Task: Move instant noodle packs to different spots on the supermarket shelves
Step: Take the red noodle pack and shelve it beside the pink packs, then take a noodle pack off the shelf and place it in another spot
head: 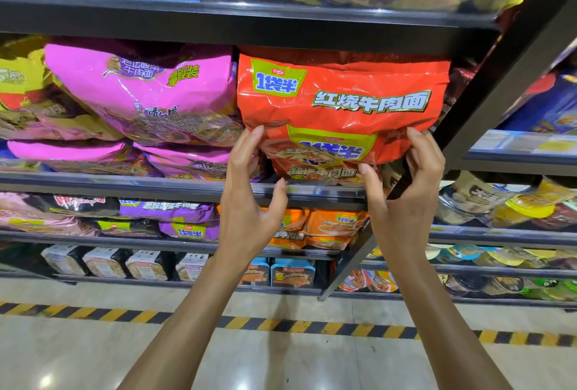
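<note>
Head view, standing close to the shelving: on the far left the pink packs (140, 90) lie stacked flat and piled 2 deep on the shelf (156, 185), faces tipped outward, I'd guess so shoppers can read them

Next along comes the left hand (249, 196), half closed and cupped round the lower left corner of the red noodle pack (343, 99), fingertips on the foil and thumb hooked in underneath. That looks like a grip meant to carry the weight from below rather than crush the noodles

The red noodle pack itself sits at the right end of that same shelf, just beside the pink ones, leaning forward on top of a lower red pack (321, 171) of the same kind

Over on the right, the right hand (409, 183) curls round the bottom right edge, thumb on the front, fingers wrapped round the side. With 2 hands on the 2 corners the wide, floppy bag stays level, and it seems about to be lifted or settled; I can't say which

The dark post (499, 77) stands hard against it
</note>
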Motion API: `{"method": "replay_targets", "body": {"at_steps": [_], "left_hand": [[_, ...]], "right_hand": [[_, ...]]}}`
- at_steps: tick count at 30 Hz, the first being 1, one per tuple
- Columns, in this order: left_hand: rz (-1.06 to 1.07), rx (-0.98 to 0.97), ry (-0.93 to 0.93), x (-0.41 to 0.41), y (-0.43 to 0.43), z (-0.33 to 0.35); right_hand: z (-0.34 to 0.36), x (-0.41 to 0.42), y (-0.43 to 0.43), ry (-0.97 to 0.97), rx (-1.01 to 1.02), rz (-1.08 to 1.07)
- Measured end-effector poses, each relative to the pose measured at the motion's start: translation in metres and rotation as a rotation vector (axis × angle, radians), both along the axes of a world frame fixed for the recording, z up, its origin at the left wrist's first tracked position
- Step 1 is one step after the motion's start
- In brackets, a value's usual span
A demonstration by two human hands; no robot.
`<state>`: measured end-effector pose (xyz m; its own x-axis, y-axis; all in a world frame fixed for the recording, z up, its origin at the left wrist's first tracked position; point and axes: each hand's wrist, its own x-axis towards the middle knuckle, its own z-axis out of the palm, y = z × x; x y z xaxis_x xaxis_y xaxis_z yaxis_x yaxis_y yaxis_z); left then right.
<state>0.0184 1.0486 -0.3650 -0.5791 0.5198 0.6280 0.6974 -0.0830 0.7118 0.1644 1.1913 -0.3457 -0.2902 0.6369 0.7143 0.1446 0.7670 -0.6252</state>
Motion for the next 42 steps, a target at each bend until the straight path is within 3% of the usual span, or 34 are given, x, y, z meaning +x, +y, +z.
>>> {"method": "replay_targets", "body": {"at_steps": [7,26,36,42], "left_hand": [[-0.007,-0.092,0.006,0.000,-0.008,0.006],[0.060,-0.574,-0.018,0.020,-0.065,0.058],[0.256,-0.989,0.138,0.048,-0.116,0.119],[0.388,-1.199,0.165,0.068,-0.165,0.169]], "right_hand": [[0.005,0.012,-0.006,-0.089,0.007,0.025],[0.069,0.060,-0.037,-0.762,-0.181,0.036],[0.135,0.061,-0.059,-1.191,0.116,0.261],[0.175,0.041,-0.089,-1.306,0.223,0.434]]}}
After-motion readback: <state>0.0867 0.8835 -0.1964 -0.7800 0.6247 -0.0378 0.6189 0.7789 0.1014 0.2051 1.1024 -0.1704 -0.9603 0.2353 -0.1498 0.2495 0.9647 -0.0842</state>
